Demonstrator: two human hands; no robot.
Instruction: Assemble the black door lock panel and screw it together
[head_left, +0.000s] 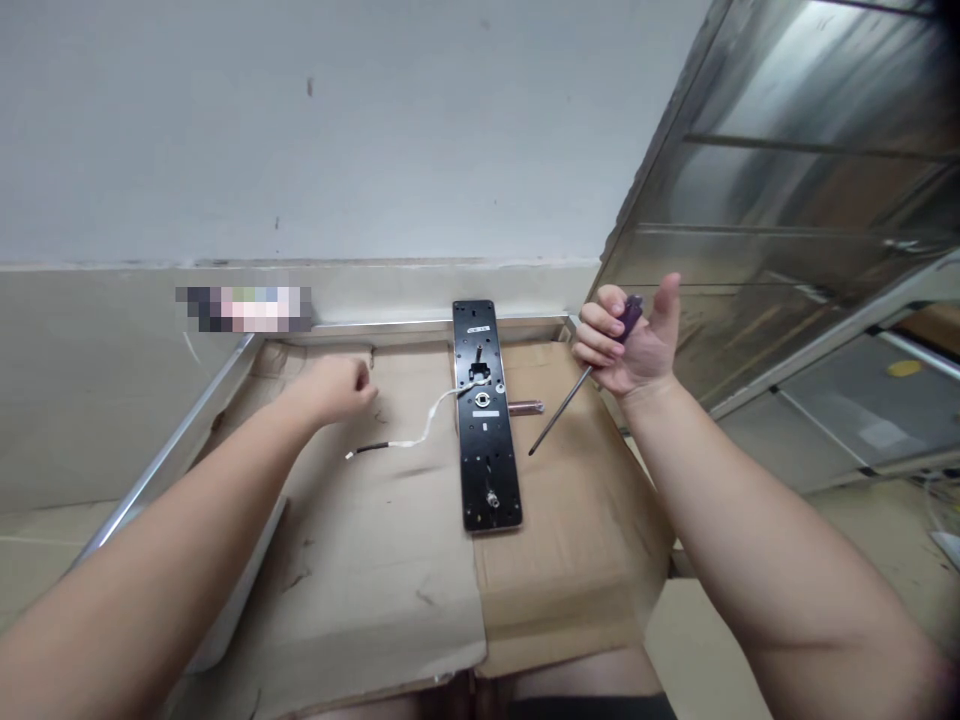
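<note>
a single camera, worn on the head, looked forward and down from above and behind both grips, so the forearms reached in from the lower corners. it sat near enough to show the left grip [337,390] and the right grip [634,345] whole, one on either side of center. between and below the grips it took in the worktop [390,330] at a slant, the nearest edge at the bottom. past the grips it faced a wall [375,130] across the top; glossy panels [787,150] tilted beyond the right grip.
</note>
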